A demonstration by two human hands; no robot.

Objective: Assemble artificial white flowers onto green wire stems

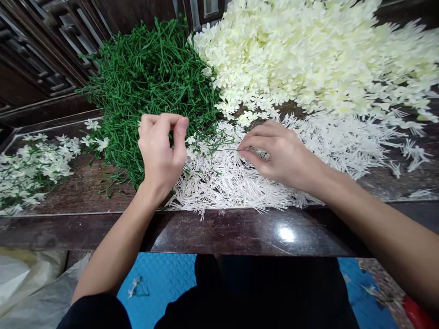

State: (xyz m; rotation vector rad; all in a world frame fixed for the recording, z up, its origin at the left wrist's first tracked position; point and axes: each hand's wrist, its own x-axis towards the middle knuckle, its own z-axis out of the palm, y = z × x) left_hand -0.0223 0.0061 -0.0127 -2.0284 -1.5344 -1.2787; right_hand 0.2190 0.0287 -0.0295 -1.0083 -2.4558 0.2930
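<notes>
My left hand [162,148] is curled closed in front of the pile of green plastic stems [144,77]; whatever its fingers may hold is hidden. My right hand [274,148] pinches the end of a thin green stem [224,150] between thumb and fingertips, just above the white stamen pieces [236,187]. That stem runs leftward toward a few loose green stems and a small white flower [192,140] between the hands. Behind my right hand lies a large heap of pale cream flower petals [291,55].
Finished-looking white flowers on green stems [37,169] lie at the left of the dark wooden bench [219,233]. Carved wooden panelling [55,50] rises behind. Below are a blue mat [164,274], a fallen flower [135,287] and a pale plastic bag [37,283].
</notes>
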